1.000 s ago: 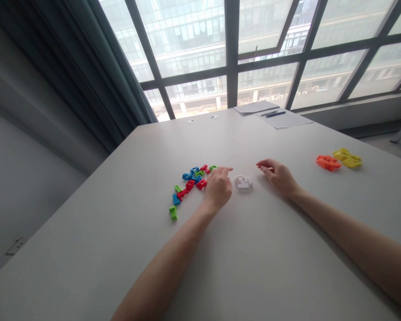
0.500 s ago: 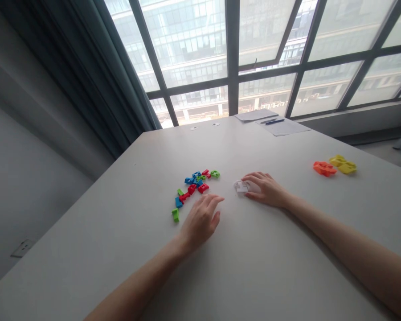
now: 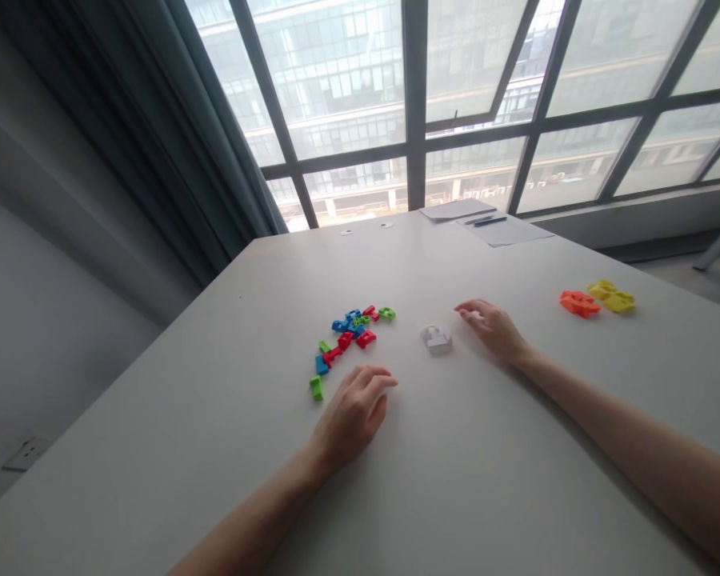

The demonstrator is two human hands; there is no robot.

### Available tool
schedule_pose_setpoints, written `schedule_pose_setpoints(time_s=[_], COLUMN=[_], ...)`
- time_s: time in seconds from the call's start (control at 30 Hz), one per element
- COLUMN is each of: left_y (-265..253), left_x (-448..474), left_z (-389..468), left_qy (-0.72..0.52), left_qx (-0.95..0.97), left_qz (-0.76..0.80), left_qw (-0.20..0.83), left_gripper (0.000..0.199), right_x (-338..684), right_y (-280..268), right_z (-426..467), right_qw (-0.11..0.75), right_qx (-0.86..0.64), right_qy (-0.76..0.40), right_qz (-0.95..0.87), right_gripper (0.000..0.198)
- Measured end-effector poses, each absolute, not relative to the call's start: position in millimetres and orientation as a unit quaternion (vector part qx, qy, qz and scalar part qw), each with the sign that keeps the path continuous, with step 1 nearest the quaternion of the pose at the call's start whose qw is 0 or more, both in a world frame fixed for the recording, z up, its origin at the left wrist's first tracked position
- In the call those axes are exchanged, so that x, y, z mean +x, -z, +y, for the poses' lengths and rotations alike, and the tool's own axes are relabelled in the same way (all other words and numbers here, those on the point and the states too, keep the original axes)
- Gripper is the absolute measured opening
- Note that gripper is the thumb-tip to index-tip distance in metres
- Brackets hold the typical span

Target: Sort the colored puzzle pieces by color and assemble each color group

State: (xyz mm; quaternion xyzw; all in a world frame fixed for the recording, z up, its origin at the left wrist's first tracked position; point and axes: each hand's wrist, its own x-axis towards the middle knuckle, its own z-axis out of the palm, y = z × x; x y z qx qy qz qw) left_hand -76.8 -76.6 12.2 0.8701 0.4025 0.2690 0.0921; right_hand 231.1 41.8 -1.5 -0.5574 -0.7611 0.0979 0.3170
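A small group of white plastic blocks [image 3: 438, 340] lies on the table between my hands. My right hand [image 3: 490, 328] is just to the right of it, apart from it, fingers loosely bent with nothing seen in them. Left of the white blocks, my left hand [image 3: 357, 408] hovers low over the table, thumb and fingers apart and holding nothing. Beyond and to the left of that hand lies a loose scatter of small blocks: a red block [image 3: 366, 339], a blue block [image 3: 322, 365], a green block [image 3: 316, 389] and several more.
On the right side of the white table [image 3: 234, 432] sit orange blocks [image 3: 579, 303] and, touching or close beside them, yellow blocks [image 3: 618, 301]. Papers [image 3: 516, 232] and a dark pen [image 3: 490, 221] lie at the far edge near the window. A dark curtain [image 3: 156, 120] hangs at left.
My right hand has let go of the white blocks and moved off to the right. My left hand has drawn slightly back toward me.
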Motion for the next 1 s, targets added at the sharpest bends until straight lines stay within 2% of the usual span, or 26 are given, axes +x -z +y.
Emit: schedule_pose_setpoints(time_s=[0.13, 0.43, 1.0], left_y=[-12.6, -16.0, -14.2], left_x=[-77.2, -75.4, -75.6], left_z=[-76.7, -79.1, -78.3], left_qy=[-0.249, -0.208, -0.208], left_qx=[0.873, 0.857, 0.852], left_qz=[0.410, 0.470, 0.476], left_qw=[0.091, 0.050, 0.058], left_gripper=[0.031, 0.033, 0.034], right_x=[242.9, 245.9, 244.0], right_y=[5.1, 10.2, 9.0], right_z=[46.2, 44.5, 42.8], right_qw=[0.293, 0.226, 0.213], right_qx=[-0.617, -0.616, -0.620], right_qy=[-0.051, 0.007, 0.020], right_qz=[-0.728, -0.754, -0.755], right_gripper=[0.029, 0.034, 0.032])
